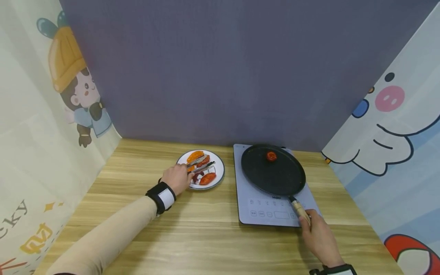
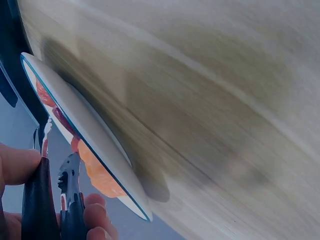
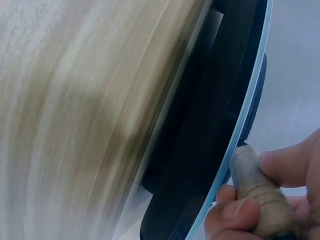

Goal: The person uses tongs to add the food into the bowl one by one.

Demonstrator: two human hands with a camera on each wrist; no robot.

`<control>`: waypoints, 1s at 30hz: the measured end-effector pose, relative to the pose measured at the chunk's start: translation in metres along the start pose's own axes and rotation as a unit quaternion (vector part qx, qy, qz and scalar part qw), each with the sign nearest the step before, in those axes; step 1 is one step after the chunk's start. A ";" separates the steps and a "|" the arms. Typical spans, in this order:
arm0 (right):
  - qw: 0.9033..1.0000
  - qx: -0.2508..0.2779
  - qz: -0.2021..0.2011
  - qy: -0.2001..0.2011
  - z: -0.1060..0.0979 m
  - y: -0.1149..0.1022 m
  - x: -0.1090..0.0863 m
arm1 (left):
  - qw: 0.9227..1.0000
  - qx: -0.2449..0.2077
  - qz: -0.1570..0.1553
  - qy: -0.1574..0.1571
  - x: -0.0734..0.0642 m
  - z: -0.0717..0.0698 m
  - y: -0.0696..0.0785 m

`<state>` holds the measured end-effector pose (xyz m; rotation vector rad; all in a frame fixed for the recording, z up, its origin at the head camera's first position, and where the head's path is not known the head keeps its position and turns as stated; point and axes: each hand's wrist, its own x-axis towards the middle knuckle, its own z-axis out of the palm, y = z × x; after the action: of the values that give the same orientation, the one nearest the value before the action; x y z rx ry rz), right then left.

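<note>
My left hand [image 1: 177, 178] holds a pair of tongs [image 2: 71, 172] with dark handles and metal tips, its thumb on one arm and fingers on the other. The tips reach over a white plate [image 1: 220, 172] with a blue rim; in the left wrist view they stand apart. On the plate lie several orange and red food pieces [image 1: 207, 178]; whether the tips touch one is unclear. My right hand [image 1: 319, 238] grips the wooden handle [image 3: 259, 192] of a flat black frying pan [image 1: 271, 175]. A small round red piece [image 1: 271, 156] lies towards the pan's far side.
Under the pan is a white induction cooktop [image 1: 245, 208] with touch controls along its front. Plate and cooktop stand side by side on a wood-grain table [image 1: 192, 244]. A grey panel [image 1: 213, 76] closes the back, and printed curtains [image 1: 388, 145] hang at both sides.
</note>
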<state>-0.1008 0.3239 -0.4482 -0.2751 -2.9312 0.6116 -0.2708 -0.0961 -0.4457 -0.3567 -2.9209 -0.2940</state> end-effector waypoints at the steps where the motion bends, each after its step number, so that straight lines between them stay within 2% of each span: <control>1: 1.000 0.000 -0.002 0.002 0.001 0.000 0.000 | 1.000 0.000 0.001 0.000 0.000 0.000 0.000; 8: 1.000 -0.003 -0.017 0.008 0.003 -0.001 0.001 | 1.000 0.012 -0.016 0.020 0.000 0.006 -0.010; 16: 1.000 -0.007 0.011 -0.018 0.001 0.001 0.003 | 1.000 0.018 -0.022 -0.003 -0.001 -0.002 -0.006; 30: 1.000 -0.010 0.012 -0.006 0.000 -0.001 0.002 | 1.000 0.019 -0.014 -0.005 0.005 -0.003 -0.004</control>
<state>-0.1024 0.3238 -0.4474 -0.3088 -2.9516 0.5904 -0.2759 -0.0992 -0.4429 -0.3123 -2.9386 -0.2405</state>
